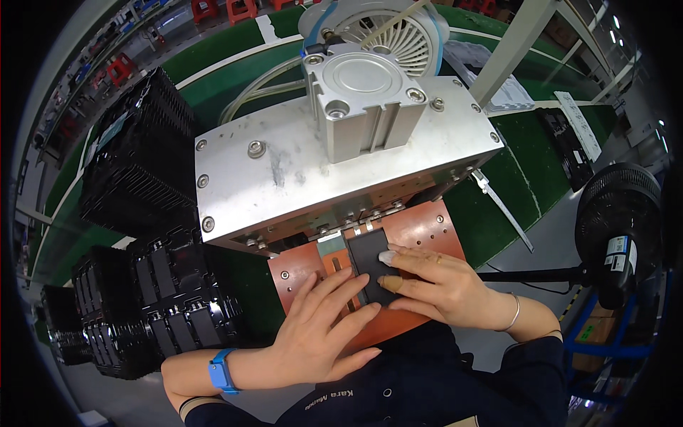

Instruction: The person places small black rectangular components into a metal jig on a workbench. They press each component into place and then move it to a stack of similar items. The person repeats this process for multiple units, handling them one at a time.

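A flat black rectangular piece [365, 249] with two metal tabs at its far end, resembling a pouch battery cell, lies in the orange-brown fixture plate [418, 231]. My left hand [320, 324] is open over the plate's left side, fingers spread, their tips at the cell's left edge. From the right, my right hand [442, 288] rests its outstretched fingertips on the cell's surface; two of them wear finger covers, one white and one tan. Neither hand grips the cell. Their fingers hide part of its near end.
Just beyond the plate stands a metal press [284, 167] with a square cylinder [370, 99] on top. Stacked black trays [135, 164] and trays holding black cells [178, 292] fill the left. A white fan [388, 39] is behind; a black round device [617, 213] stands right.
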A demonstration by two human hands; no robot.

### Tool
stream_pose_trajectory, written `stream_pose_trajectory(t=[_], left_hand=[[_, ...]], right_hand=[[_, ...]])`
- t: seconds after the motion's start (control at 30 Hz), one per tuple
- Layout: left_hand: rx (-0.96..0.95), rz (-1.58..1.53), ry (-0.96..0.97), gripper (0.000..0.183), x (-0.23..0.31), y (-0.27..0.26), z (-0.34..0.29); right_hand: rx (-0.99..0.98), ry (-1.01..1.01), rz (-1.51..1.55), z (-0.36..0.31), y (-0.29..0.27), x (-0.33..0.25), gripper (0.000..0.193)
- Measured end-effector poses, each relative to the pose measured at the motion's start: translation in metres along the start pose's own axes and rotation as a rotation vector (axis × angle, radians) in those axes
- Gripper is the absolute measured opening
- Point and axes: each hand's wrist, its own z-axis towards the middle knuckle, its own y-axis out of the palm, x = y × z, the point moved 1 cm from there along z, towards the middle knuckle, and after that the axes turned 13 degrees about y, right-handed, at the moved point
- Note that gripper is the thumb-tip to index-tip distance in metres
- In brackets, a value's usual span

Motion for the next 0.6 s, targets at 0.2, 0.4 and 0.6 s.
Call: stream_pose_trajectory(t=[0.2,0.4,0.6], left_hand=[[-0.01,-0.014,-0.006,0.055,0.0,-0.001,0.001],[-0.03,-0.001,-0.001,0.052,0.0,0.001,0.0],[-0.015,-0.033,-0.005,0.05,0.002,0.0,0.002]], right_hand=[[0.002,-0.034,-0.016,0.014,-0.003,0.003,0.032],[-0.029,-0.022,-0.017,0.014,-0.004,0.0,0.032],[-0.263,0.204,0.156,0.013,-0.013,-0.018,0.032]])
